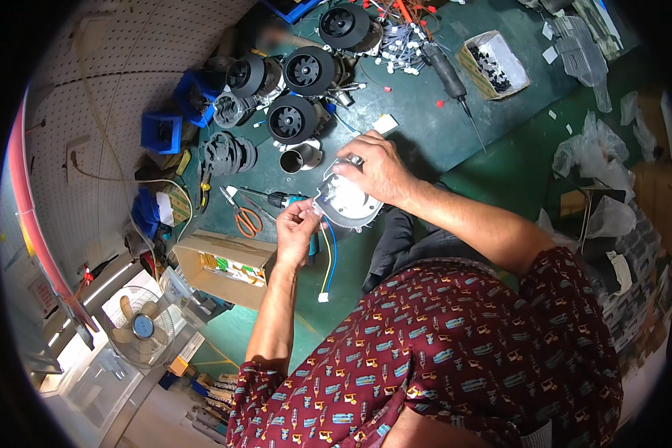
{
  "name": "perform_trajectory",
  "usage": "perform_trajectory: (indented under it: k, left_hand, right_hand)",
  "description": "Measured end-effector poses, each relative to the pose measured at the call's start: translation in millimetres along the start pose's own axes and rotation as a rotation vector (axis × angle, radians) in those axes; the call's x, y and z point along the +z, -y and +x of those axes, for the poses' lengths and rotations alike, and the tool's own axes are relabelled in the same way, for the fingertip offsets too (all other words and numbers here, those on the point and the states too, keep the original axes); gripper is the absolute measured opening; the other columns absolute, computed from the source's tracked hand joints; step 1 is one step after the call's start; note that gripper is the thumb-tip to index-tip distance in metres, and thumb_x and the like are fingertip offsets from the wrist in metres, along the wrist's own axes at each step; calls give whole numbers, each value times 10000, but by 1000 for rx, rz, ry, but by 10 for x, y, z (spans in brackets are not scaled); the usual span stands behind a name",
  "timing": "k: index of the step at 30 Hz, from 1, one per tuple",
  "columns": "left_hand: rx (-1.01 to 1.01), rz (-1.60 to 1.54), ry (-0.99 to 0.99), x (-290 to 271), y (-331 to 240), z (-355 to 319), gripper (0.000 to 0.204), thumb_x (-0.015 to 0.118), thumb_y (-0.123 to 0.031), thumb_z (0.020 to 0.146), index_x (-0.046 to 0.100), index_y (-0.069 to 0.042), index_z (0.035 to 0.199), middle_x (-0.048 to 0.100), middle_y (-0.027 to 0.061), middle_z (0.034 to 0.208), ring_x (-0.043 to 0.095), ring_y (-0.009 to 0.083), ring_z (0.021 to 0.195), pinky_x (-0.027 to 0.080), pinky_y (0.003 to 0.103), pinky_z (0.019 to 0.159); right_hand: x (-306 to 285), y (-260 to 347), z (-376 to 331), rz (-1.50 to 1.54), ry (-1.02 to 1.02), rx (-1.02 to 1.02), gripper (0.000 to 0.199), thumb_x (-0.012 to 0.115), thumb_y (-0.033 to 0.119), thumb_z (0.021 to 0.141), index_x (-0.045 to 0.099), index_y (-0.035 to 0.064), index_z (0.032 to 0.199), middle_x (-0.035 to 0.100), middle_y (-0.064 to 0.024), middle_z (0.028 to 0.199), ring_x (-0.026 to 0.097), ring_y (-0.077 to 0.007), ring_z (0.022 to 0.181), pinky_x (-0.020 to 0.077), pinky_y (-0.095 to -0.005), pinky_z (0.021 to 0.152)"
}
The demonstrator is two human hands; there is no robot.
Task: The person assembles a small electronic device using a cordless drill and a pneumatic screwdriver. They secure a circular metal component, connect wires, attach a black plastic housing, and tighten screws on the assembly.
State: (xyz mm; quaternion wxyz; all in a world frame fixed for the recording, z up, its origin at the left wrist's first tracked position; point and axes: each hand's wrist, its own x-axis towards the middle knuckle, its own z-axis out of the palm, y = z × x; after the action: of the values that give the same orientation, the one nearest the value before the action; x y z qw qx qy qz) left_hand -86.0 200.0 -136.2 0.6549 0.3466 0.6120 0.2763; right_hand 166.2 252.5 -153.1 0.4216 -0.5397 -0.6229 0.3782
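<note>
Round silvery metal housing plate [347, 200] held above green bench [433, 134] near edge. Right hand [377, 170] fingers clamped on top rim; left hand [297, 224] fingers pinched on plate's lower-left edge, yellow and blue wires [328, 257] dangling below.

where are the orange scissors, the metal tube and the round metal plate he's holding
orange scissors [248, 220]: head view, on the handle loops
metal tube [300, 158]: head view, on its shiny side wall
round metal plate [349, 203]: head view, on its bright face
</note>
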Motion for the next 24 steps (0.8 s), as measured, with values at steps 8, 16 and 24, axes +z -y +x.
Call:
perform_trajectory:
  k: [8, 16, 24]
  left_hand:
    - [84, 329, 1, 9, -42, 61, 118, 669, 6, 945, 662, 23, 1062, 682, 5, 857, 611, 55, 718, 516, 235, 614]
    - [-128, 92, 163, -86, -238, 39, 137, 668, -82, 1001, 678, 10, 1103, 701, 22, 919, 650, 67, 789, 613, 257, 702]
    - [-374, -8, 561, -368, -124, 374, 273, 627, -281, 1047, 649, -10, 1080, 712, 72, 939, 710, 143, 834, 632, 286, 723]
  right_hand:
    - [-26, 8, -8, 18, 20, -18, 220, 797, 201, 835, 728, 18, 937, 738, -140, 932, 666, -328, 933, 537, -433, 838]
    - [-44, 7, 12, 0, 10, -34, 236, 826, 215, 815, 724, 28, 918, 743, -125, 916, 672, -327, 924, 541, -439, 815]
    - [-78, 19, -15, 31, 15, -23, 242, 833, 208, 795, 719, 27, 908, 737, -128, 901, 676, -332, 909, 546, -434, 805]
